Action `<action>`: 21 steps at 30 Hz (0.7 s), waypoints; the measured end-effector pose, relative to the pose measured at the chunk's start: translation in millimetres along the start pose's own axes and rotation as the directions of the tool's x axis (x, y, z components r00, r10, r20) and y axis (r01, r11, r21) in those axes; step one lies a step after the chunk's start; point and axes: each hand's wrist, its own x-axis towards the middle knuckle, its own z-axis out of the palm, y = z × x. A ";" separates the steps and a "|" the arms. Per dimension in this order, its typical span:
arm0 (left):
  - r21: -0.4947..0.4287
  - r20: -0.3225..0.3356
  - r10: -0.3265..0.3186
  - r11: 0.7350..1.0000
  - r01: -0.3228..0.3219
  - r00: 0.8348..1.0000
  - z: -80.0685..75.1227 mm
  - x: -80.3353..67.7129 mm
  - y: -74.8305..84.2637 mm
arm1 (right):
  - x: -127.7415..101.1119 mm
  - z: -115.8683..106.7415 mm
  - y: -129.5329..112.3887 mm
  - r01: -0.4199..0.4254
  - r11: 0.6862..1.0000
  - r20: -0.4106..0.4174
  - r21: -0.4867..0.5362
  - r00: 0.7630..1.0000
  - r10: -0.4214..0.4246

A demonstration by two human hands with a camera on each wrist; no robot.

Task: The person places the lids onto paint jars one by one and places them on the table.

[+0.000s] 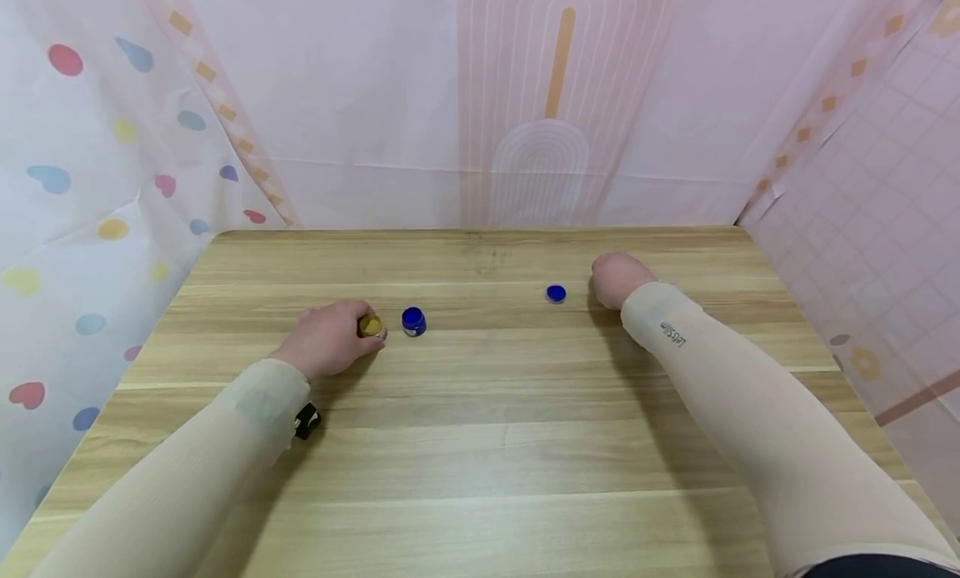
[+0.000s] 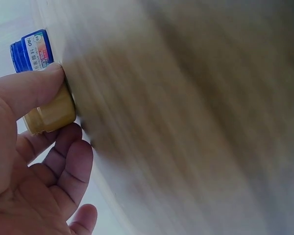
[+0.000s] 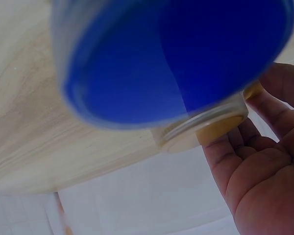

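My left hand (image 1: 327, 338) holds a small open jar of yellow paint (image 1: 371, 324), thumb on one side and fingers on the other. Just right of it stands an open jar of blue paint (image 1: 413, 322); its printed label (image 2: 38, 49) shows in the left wrist view. At the right, my right hand (image 1: 621, 279) is low over the table. Its thumb and fingers pinch a lid with a yellow underside (image 3: 220, 128), which the hand itself hides in the head view. Left of this hand lies a blue-coated lid (image 1: 556, 294), large and close in the right wrist view.
The wooden table (image 1: 480, 444) runs back to a pink and white patterned curtain (image 1: 375, 103). A dotted sheet (image 1: 67, 186) hangs along the left side and a tiled-pattern sheet (image 1: 885, 194) along the right. A black device (image 1: 307, 421) sits at my left wrist.
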 end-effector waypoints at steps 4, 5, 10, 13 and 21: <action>-0.005 -0.006 -0.001 1.000 0.001 1.000 0.6 1.3 -0.7 | -3.0 -0.1 1.3 0.010 1.000 -0.014 0.016 1.000 -0.010; -0.008 -0.006 -0.003 1.000 0.003 1.000 0.4 1.4 -0.8 | -4.3 -0.5 1.5 0.014 1.000 -0.019 0.027 1.000 -0.013; -0.030 -0.010 -0.009 1.000 0.008 1.000 -1.3 0.5 -2.2 | -8.2 -4.3 3.5 0.008 0.997 -0.047 0.079 0.999 -0.004; -0.050 -0.017 -0.011 0.999 0.010 1.000 -1.7 -0.9 -4.2 | -10.5 -8.7 1.8 -0.006 0.992 -0.064 0.128 0.998 0.015; -0.093 -0.076 -0.003 0.996 -0.004 0.997 -3.0 -5.0 -2.3 | -24.0 -20.8 -9.3 0.025 0.969 -0.118 0.246 0.993 0.004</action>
